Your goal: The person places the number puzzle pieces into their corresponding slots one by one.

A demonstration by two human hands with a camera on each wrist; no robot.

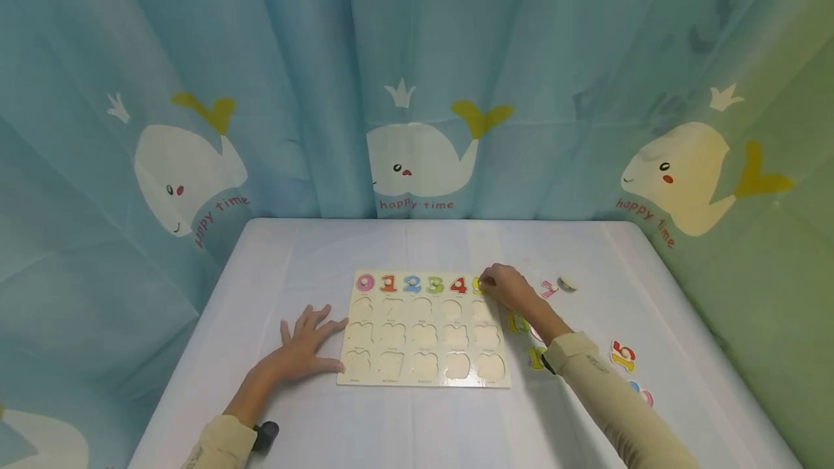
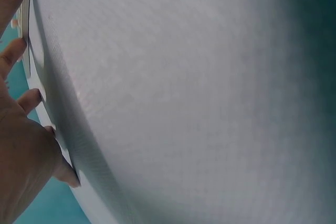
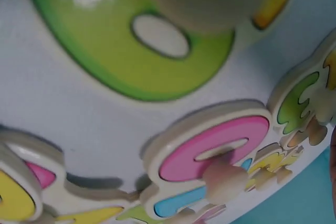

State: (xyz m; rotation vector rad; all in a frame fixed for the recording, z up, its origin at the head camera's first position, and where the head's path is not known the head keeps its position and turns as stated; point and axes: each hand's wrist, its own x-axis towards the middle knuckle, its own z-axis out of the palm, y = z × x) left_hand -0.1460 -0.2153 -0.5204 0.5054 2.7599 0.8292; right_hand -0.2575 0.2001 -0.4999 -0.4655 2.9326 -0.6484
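Observation:
A wooden number puzzle board (image 1: 425, 385) lies flat on the table. Along its top row sit a pink 0 (image 1: 365, 282), an orange 1 (image 1: 388, 284), a blue 2, a green 3 and a red 4 (image 1: 458, 285). At that row's right end, my right hand (image 1: 511, 289) pinches a yellow 5 piece (image 1: 478, 286), partly hidden by the fingers. My left hand (image 1: 301, 349) is spread at the board's left edge, thumb and a fingertip against it. In the left wrist view, that hand (image 2: 23, 145) shows at the left side, fingers straight.
Loose knobbed number pieces lie right of the board, among them a pink 7 (image 1: 549, 289), a face-down piece (image 1: 568, 283), a green 13 (image 1: 517, 322) and a red-yellow 15 (image 1: 622, 356). The right wrist view shows a pink-blue piece (image 3: 178, 169) close up. A whale-print curtain (image 1: 313, 93) surrounds the table.

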